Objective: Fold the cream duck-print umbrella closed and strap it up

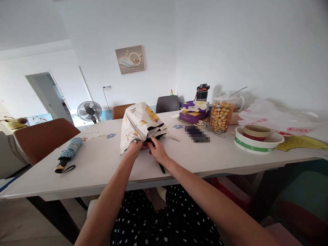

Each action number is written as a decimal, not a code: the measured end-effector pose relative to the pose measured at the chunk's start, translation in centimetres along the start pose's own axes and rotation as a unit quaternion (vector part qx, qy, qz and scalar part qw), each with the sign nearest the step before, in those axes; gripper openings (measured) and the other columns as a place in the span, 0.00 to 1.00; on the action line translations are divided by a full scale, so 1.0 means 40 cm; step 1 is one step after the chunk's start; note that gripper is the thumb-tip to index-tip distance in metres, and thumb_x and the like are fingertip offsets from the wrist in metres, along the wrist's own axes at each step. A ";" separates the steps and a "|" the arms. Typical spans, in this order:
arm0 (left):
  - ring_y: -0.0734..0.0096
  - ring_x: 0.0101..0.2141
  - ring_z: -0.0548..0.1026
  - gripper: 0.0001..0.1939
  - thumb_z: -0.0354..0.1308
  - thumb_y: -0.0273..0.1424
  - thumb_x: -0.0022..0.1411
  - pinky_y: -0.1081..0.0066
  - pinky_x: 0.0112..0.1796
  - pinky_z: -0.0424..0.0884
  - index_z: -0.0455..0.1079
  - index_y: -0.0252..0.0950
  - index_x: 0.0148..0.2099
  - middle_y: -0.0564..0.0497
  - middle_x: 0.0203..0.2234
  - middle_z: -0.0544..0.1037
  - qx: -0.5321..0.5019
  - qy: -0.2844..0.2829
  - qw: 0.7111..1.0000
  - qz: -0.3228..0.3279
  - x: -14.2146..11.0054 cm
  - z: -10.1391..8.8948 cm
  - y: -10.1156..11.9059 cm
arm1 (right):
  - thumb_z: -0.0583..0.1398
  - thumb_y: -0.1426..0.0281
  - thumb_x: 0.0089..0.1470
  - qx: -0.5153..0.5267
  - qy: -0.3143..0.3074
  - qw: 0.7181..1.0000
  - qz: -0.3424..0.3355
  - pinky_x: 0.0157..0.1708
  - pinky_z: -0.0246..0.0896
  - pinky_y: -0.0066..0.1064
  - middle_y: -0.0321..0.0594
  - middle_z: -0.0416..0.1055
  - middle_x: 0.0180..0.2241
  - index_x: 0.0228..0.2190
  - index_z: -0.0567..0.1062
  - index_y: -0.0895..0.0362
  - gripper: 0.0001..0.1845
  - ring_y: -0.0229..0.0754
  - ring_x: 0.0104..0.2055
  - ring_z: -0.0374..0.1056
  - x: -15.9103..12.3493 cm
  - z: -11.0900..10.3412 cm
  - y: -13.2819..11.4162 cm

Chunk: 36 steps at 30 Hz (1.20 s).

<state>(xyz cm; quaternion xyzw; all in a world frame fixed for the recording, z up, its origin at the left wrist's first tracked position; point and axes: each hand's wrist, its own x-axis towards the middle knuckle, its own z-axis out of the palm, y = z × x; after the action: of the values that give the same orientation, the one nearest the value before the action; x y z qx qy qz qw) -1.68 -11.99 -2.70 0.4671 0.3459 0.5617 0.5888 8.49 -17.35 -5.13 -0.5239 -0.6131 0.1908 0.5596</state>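
Note:
A cream umbrella point(139, 121) with yellow cartoon figures lies partly folded on the table in front of me, its fabric loose and bunched. My left hand point(135, 147) grips the canopy's near edge, fingers curled into the fabric. Close beside it, my right hand point(156, 149) is closed on the folds near the dark inner side of the same umbrella. A loose pale strap point(174, 135) sticks out to the right. Below my right hand a black strip, perhaps a wrist cord point(162, 168), reaches toward the table's front edge.
A folded blue umbrella point(71, 150) lies at the left of the white table point(102, 177). To the right are a blurred dark item point(197, 134), a snack jar point(221, 114), a purple tissue box point(193, 112), a white-green bowl point(256, 147) and a plastic bag point(274, 114).

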 end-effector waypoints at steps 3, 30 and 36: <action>0.75 0.21 0.70 0.13 0.62 0.21 0.39 0.74 0.24 0.68 0.67 0.33 0.31 0.52 0.21 0.72 -0.033 -0.019 0.999 -0.005 0.000 0.006 0.002 | 0.49 0.68 0.55 -0.030 0.000 0.999 -0.017 0.29 0.62 0.30 0.30 0.67 0.22 0.42 0.66 0.53 0.13 0.36 0.19 0.65 -0.006 0.000 -0.010; 0.90 0.15 0.57 0.09 0.41 0.19 0.63 0.89 0.15 0.55 0.59 0.35 0.34 0.55 0.23 0.61 -0.390 -0.131 0.896 -0.167 0.003 -0.084 0.049 | 0.47 0.71 0.56 -0.171 0.159 0.965 -0.123 0.41 0.62 0.34 0.47 0.71 0.39 0.42 0.65 0.58 0.13 0.45 0.40 0.69 -0.029 -0.010 -0.034; 0.89 0.15 0.59 0.09 0.39 0.20 0.64 0.89 0.15 0.59 0.57 0.34 0.35 0.56 0.22 0.61 -0.443 -0.138 0.868 -0.177 0.003 -0.098 0.045 | 0.47 0.79 0.54 -0.292 -0.012 0.938 -0.185 0.45 0.63 0.35 0.50 0.67 0.49 0.49 0.65 0.62 0.22 0.46 0.49 0.66 -0.046 0.028 -0.030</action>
<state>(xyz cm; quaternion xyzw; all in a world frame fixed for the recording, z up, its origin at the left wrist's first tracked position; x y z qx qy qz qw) -5.92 -11.35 -2.26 0.1614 0.0526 0.4722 0.8650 6.65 -19.00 -5.38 -0.5390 -0.7351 -0.0975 0.3996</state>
